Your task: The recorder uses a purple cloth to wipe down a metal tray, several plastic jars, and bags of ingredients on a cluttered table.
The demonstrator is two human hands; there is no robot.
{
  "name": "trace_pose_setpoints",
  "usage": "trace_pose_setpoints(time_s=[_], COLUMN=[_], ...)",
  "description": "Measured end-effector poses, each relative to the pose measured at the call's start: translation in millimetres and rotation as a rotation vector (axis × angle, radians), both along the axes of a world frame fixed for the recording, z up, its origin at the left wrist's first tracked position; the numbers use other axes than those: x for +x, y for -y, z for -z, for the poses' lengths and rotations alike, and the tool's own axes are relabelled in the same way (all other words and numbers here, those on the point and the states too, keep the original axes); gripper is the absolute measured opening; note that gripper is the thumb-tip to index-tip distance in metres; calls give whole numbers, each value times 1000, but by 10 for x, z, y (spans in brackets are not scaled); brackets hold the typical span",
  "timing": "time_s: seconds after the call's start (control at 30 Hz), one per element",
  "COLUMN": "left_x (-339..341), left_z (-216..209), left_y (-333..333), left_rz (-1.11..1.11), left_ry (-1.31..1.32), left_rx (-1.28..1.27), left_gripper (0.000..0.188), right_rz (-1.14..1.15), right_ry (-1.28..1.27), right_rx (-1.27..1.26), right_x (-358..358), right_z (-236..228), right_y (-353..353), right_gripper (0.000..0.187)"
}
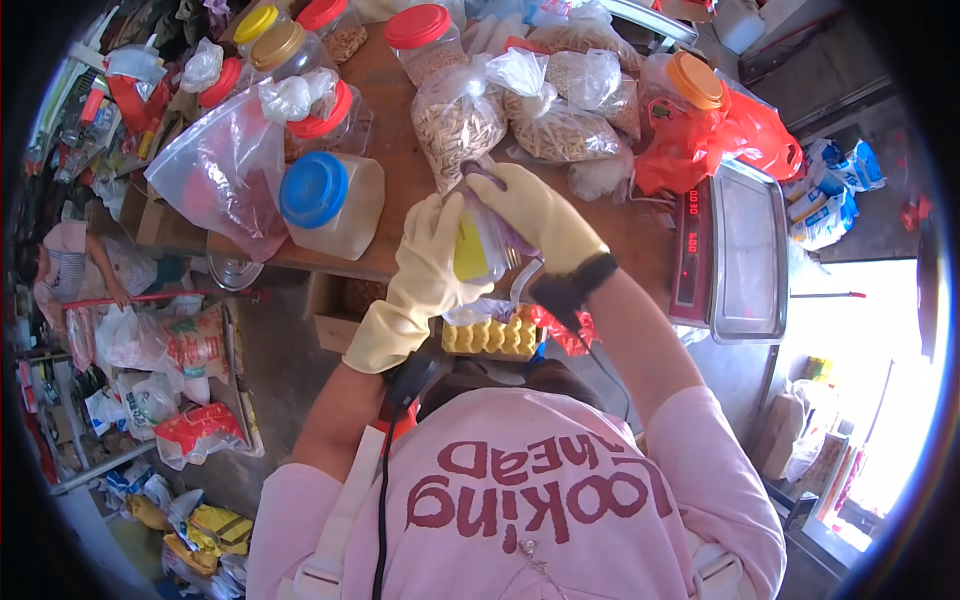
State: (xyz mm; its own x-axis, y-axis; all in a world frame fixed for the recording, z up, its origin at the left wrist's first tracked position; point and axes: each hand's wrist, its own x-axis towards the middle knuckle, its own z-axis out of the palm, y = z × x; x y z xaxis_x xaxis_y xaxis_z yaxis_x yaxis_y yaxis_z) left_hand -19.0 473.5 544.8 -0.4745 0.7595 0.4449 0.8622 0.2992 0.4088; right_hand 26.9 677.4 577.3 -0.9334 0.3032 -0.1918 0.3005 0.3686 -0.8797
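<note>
Both my hands wear pale yellow rubber gloves and meet over the front edge of a wooden table (395, 165). My left hand (432, 262) grips the side of a small clear plastic bag (480, 245) that has something yellow inside. My right hand (537, 212) pinches the bag's purple-edged top from above. Below my hands a yellow ridged tray (492, 338) and a bit of red plastic sit close to my chest. Just beyond the bag lies a knotted clear bag of pale seeds (455, 125).
A blue-lidded jar (335, 200), red and yellow lidded jars (425, 38), more seed bags (570, 130) and a red bag (720, 140) crowd the table. A steel scale (740, 250) stands at right. Sacks cover the floor at left, where another person (65, 265) sits.
</note>
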Motion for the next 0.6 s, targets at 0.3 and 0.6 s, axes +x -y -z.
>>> trace_pose_setpoints(time_s=[0.3, 0.6], left_x=[148, 69], left_z=[-1, 36], left_y=[259, 29], left_rz=[-52, -101], left_ry=[665, 1195], left_rx=[220, 521], left_gripper=[126, 89], right_rz=[142, 221], right_ry=[-98, -429], right_rx=[-1149, -36], right_x=[370, 619], right_z=[508, -609], right_y=[-295, 424], right_gripper=[44, 43])
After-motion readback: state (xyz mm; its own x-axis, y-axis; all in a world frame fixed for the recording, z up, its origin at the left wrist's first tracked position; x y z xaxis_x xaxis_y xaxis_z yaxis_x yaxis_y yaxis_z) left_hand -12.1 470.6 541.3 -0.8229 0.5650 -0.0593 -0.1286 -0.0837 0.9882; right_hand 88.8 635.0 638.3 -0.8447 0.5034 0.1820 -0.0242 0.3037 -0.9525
